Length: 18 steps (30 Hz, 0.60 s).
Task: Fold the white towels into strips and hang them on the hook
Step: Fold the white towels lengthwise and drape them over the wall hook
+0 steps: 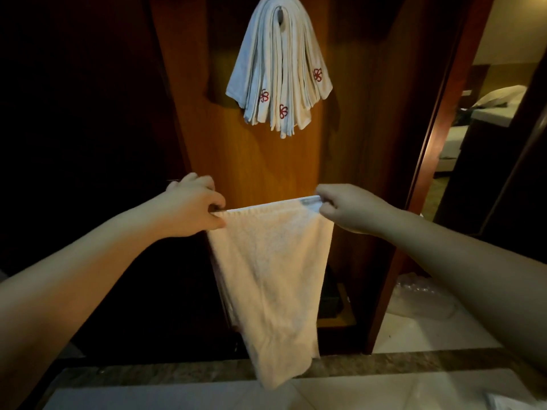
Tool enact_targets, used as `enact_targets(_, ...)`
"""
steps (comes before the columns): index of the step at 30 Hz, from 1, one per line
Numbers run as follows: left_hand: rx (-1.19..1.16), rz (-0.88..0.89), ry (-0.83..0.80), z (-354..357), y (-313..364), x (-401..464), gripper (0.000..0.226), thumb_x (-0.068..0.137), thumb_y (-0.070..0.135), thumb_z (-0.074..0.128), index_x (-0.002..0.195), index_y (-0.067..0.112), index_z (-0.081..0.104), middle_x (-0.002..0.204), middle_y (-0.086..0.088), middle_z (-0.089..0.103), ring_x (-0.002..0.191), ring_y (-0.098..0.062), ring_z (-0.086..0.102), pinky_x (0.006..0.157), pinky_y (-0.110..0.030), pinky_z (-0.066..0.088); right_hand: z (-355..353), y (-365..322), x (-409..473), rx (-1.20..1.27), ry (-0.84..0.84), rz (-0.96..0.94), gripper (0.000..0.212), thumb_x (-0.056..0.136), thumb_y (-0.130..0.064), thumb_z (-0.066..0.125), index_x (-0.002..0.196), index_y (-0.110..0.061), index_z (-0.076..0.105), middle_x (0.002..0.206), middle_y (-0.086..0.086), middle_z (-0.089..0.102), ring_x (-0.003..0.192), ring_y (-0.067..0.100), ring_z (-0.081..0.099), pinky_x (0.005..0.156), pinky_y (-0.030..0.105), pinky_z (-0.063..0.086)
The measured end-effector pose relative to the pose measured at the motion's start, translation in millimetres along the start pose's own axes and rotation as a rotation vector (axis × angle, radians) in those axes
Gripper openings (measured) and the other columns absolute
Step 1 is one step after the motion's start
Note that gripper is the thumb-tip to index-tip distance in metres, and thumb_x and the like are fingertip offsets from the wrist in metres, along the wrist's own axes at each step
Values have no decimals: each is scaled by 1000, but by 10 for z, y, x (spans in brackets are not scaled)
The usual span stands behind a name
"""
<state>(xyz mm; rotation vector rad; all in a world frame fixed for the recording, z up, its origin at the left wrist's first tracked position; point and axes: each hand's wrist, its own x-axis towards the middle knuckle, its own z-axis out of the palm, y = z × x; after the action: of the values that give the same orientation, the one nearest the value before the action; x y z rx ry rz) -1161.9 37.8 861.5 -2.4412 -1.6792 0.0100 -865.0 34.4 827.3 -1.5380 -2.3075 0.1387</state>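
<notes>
So the whole thing right now comes down to where the towel [269, 270] sits relative to the hook [279, 13]: the towel is held out in front at about chest level, and the hook is straight above it and further back on the wooden panel [349, 113], more or less over the middle of the towel's top edge. That top edge runs left to right between the two hands, while the towel's long axis hangs straight down, the bottom end dangling in front of the stone edge of the desk [414, 362] without clearly touching it, as far as I can tell. It looks folded at least once already, still fairly wide, so my guess is it wants another lengthwise fold before it counts as a strip. The left hand [192, 207] has fingers and thumb curled in a pinch on the left top corner, the right hand [349, 208] is doing the same on the right corner, where a bit of the hem sticks out past the fingers. Both arms are stretched forward, roughly level and symmetric, so neither hand is obviously closer to the hook, maybe the right by a hair. The hook itself is already loaded with a fat bunch of hung towels [279, 75], white with little red logos, fanned out below it and well above the hands. I reckon getting another strip over that crowded hook is going to be the fiddly part, since barely any metal shows.
</notes>
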Motion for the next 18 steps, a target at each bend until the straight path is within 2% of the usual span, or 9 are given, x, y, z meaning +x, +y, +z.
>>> enact_targets(2, -435, -70, 83, 82, -67, -29, 14, 90, 37, 69, 84, 30, 58, 101, 10, 52, 96, -14, 51, 83, -30, 43, -3, 47, -27, 246, 113, 69, 21, 92, -25, 43, 73, -28, 51, 69, -2, 51, 61, 12, 47, 52, 27, 32)
enact_targets(4, -1114, -72, 89, 154, -61, -93, 16, 86, 26, 74, 80, 17, 62, 92, 4, 67, 87, -14, 64, 78, -33, 48, 11, 87, -17, 439, 226, 166, 21, 81, -32, 40, 70, -23, 55, 65, -4, 50, 56, 7, 45, 52, 27, 34)
enact_targets(5, -1372, -39, 94, 189, -38, -115, 16, 83, 25, 75, 77, 17, 62, 84, 4, 69, 82, -13, 67, 75, -33, 50, 23, 94, -5, 532, 263, 212, 22, 78, -34, 39, 69, -21, 55, 65, -3, 49, 56, 7, 45, 54, 28, 35)
enact_targets(7, -1666, 8, 155, 294, 31, -134, 17, 80, 22, 75, 71, 21, 61, 74, 4, 66, 71, -11, 66, 65, -28, 52, 73, 90, 10, 773, 293, 292, 22, 76, -35, 42, 71, -20, 57, 70, 2, 49, 66, 13, 49, 62, 32, 38)
enact_targets(9, -1810, -14, 258, 416, 149, -120, 13, 80, 19, 72, 73, 22, 62, 74, 3, 67, 67, -11, 66, 58, -25, 52, 137, 90, 2, 991, 314, 357, 21, 77, -35, 47, 73, -21, 63, 73, 2, 55, 73, 18, 54, 65, 36, 42)
enact_targets(11, -1894, -49, 354, 524, 259, -119, 5, 84, 23, 67, 80, 24, 69, 81, 0, 72, 71, -13, 69, 58, -26, 55, 196, 113, -13, 1093, 374, 396, 21, 79, -36, 52, 77, -26, 71, 78, -5, 68, 82, 17, 65, 66, 32, 50)
enact_targets(14, -1930, -81, 501, 643, 396, -140, 10, 90, 28, 65, 86, 27, 74, 86, -2, 75, 76, -15, 72, 60, -29, 57, 280, 142, -91, 1243, 447, 404, 20, 77, -41, 61, 91, -36, 74, 93, -9, 75, 92, 16, 72, 62, 27, 56)
enact_targets(16, -1903, -114, 559, 694, 497, -138, 11, 90, 27, 64, 86, 28, 74, 84, 0, 74, 75, -13, 71, 60, -29, 57, 435, 197, -192, 1431, 449, 421, 19, 82, -40, 68, 98, -33, 77, 104, -2, 76, 98, 18, 73, 71, 34, 60)
enact_targets(18, -1898, -157, 549, 776, 615, -141, 12, 90, 27, 63, 85, 27, 75, 83, -1, 74, 74, -14, 70, 62, -30, 57, 675, 284, -362, 1632, 335, 443, 32, 88, -50, 66, 106, -27, 78, 119, 7, 73, 109, 25, 70, 87, 47, 57)
